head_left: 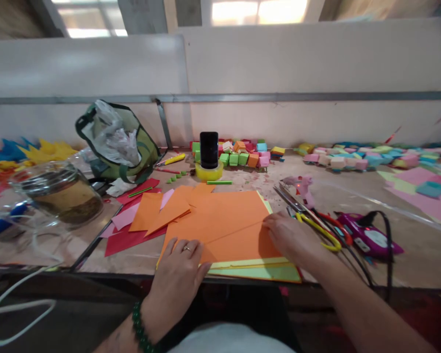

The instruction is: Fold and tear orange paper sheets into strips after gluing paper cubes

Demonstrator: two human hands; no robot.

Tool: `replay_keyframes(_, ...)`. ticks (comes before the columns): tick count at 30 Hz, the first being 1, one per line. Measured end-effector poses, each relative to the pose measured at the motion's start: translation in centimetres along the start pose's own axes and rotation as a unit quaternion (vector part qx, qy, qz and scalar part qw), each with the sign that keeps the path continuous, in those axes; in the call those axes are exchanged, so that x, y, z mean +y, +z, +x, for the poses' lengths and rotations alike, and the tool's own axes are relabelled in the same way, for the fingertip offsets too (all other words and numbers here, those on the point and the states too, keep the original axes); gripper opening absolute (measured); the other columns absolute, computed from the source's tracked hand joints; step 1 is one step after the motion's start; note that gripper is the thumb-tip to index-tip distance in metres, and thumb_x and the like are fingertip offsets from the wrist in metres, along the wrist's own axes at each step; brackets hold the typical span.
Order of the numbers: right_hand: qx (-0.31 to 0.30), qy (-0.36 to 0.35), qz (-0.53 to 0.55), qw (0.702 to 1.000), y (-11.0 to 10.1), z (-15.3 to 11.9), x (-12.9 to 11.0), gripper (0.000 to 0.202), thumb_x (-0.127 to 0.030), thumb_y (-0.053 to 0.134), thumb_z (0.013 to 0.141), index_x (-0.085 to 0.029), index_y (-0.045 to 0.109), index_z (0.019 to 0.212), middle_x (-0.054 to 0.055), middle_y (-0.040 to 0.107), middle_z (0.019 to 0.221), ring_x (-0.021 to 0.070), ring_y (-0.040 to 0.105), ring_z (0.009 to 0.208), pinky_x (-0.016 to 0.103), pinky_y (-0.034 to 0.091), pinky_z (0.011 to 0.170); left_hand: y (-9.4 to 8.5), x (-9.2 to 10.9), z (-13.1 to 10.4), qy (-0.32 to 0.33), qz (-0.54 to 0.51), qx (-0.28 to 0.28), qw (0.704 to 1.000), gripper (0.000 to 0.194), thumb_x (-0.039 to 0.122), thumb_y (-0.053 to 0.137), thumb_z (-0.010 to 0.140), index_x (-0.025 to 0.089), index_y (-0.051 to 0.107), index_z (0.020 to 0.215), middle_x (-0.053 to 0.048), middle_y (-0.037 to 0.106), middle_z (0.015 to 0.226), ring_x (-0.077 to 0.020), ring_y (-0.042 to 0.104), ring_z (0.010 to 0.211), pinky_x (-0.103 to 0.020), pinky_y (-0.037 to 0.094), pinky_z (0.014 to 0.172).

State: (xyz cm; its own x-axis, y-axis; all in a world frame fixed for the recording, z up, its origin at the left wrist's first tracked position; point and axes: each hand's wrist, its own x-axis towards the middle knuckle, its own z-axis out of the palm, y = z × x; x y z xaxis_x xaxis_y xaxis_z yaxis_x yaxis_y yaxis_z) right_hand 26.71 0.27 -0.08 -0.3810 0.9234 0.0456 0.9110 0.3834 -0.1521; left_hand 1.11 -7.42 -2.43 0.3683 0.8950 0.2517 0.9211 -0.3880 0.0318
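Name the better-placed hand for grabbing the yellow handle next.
Right, I'd judge. The right hand, at the orange sheet's right side, is close beside the yellow handle. The left hand rests at the sheet's near left, farther away.

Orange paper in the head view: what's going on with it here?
A person has both bare hands on the orange paper, which lies over pale green and yellow sheets near the table's front edge. The left hand rests on its near left part, the right hand on its right side. A slanting line runs between them; crease or edge, I can't tell. Scissors lie to the right, and a phone stands behind.
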Motion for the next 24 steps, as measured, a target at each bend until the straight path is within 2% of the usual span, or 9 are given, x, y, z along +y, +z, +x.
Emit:
replay_keyframes(4, 0.009, 0.044, 0.033, 0.998, -1.1, 2.5, 1.3, 0.030, -0.031, 0.046, 0.090, -0.014, 0.062, 0.108, 0.013, 0.067, 0.107, 0.0232, 0.061, 0.099, 0.031, 0.044, 0.081, 0.7, 0.0, -0.7, -0.005, 0.005, 0.024, 1.000, 0.035, 0.029, 0.053, 0.090, 0.009, 0.061, 0.117, -0.015, 0.066, 0.114, -0.0295, 0.058, 0.104, -0.051, 0.041, 0.097)
replay_keyframes(6, -0.009, 0.073, 0.047, 0.996, -1.2, 3.6, 1.4, 0.050, -0.053, 0.056, 0.081, -0.013, 0.060, 0.111, 0.015, 0.067, 0.104, 0.0256, 0.063, 0.090, 0.031, 0.044, 0.070, 1.0, 0.1, -1.0, -0.008, 0.003, 0.034, 0.999, 0.037, 0.031, 0.055, 0.089, 0.009, 0.061, 0.119, -0.015, 0.065, 0.116, -0.0302, 0.057, 0.106, -0.051, 0.041, 0.097)
replay_keyframes(11, -0.106, 0.059, 0.127, 0.985, -1.3, 5.3, 1.8, 0.058, -0.066, 0.073, 0.052, -0.015, 0.065, 0.078, 0.004, 0.063, 0.069, 0.0183, 0.056, 0.063, 0.025, 0.033, 0.051, 1.9, -0.3, -1.6, -0.010, -0.024, 0.063, 0.998, 0.042, 0.034, 0.055, 0.089, 0.011, 0.057, 0.125, -0.016, 0.063, 0.121, -0.0304, 0.056, 0.109, -0.050, 0.044, 0.094)
replay_keyframes(14, -0.135, 0.016, 0.195, 0.971, -1.8, 4.9, 2.2, 0.049, -0.063, 0.070, 0.058, -0.017, 0.052, 0.054, -0.005, 0.044, 0.052, 0.0099, 0.040, 0.052, 0.023, 0.024, 0.047, 2.0, -0.8, -2.1, -0.016, -0.071, 0.095, 0.993, 0.043, 0.035, 0.056, 0.087, 0.015, 0.057, 0.125, -0.016, 0.061, 0.124, -0.0315, 0.055, 0.111, -0.051, 0.045, 0.095)
replay_keyframes(17, -0.093, 0.001, 0.256, 0.962, -2.7, 3.2, 2.3, 0.049, -0.061, 0.062, 0.068, -0.018, 0.043, 0.054, -0.007, 0.031, 0.054, 0.0079, 0.030, 0.052, 0.023, 0.021, 0.048, 1.4, -1.2, -2.5, -0.054, -0.203, 0.171, 0.963, 0.033, 0.035, 0.056, 0.087, 0.018, 0.064, 0.114, -0.014, 0.064, 0.115, -0.0280, 0.060, 0.105, -0.044, 0.049, 0.089)
replay_keyframes(19, -0.037, -0.001, 0.329, 0.944, -3.5, 1.7, 2.0, 0.047, -0.059, 0.063, 0.071, -0.018, 0.044, 0.057, -0.007, 0.030, 0.057, 0.0079, 0.028, 0.054, 0.023, 0.021, 0.048, 0.7, -0.9, -2.5, -0.083, -0.359, 0.141, 0.919, 0.021, 0.035, 0.056, 0.087, 0.019, 0.070, 0.091, -0.009, 0.068, 0.089, -0.0206, 0.065, 0.081, -0.034, 0.053, 0.074)
replay_keyframes(20, -0.010, -0.002, 0.371, 0.929, -3.8, 0.9, 1.8, 0.046, -0.057, 0.065, 0.071, -0.018, 0.045, 0.058, -0.007, 0.031, 0.058, 0.0080, 0.029, 0.054, 0.023, 0.021, 0.049, 0.3, -0.6, -2.3, -0.092, -0.451, 0.079, 0.884, 0.021, 0.036, 0.058, 0.086, 0.019, 0.070, 0.081, -0.006, 0.067, 0.076, -0.0167, 0.063, 0.068, -0.029, 0.052, 0.065)
replay_keyframes(22, 0.024, 0.000, 0.439, 0.898, -4.4, -0.7, 1.2, 0.042, -0.053, 0.070, 0.070, -0.017, 0.049, 0.060, -0.006, 0.035, 0.060, 0.0084, 0.031, 0.056, 0.023, 0.022, 0.049, -0.3, 0.2, -1.4, -0.147, -0.619, -0.052, 0.770, 0.025, 0.041, 0.066, 0.079, 0.017, 0.071, 0.087, -0.005, 0.068, 0.077, -0.0122, 0.061, 0.056, -0.024, 0.049, 0.054)
replay_keyframes(24, 0.038, 0.007, 0.478, 0.878, -4.6, -2.1, 0.6, 0.040, -0.050, 0.071, 0.070, -0.017, 0.051, 0.062, -0.005, 0.037, 0.061, 0.0089, 0.034, 0.057, 0.023, 0.025, 0.050, -0.6, 1.2, -0.1, -0.197, -0.734, -0.111, 0.640, 0.047, 0.043, 0.075, 0.069, 0.017, 0.067, 0.107, -0.011, 0.070, 0.098, -0.0117, 0.062, 0.059, -0.021, 0.047, 0.050)
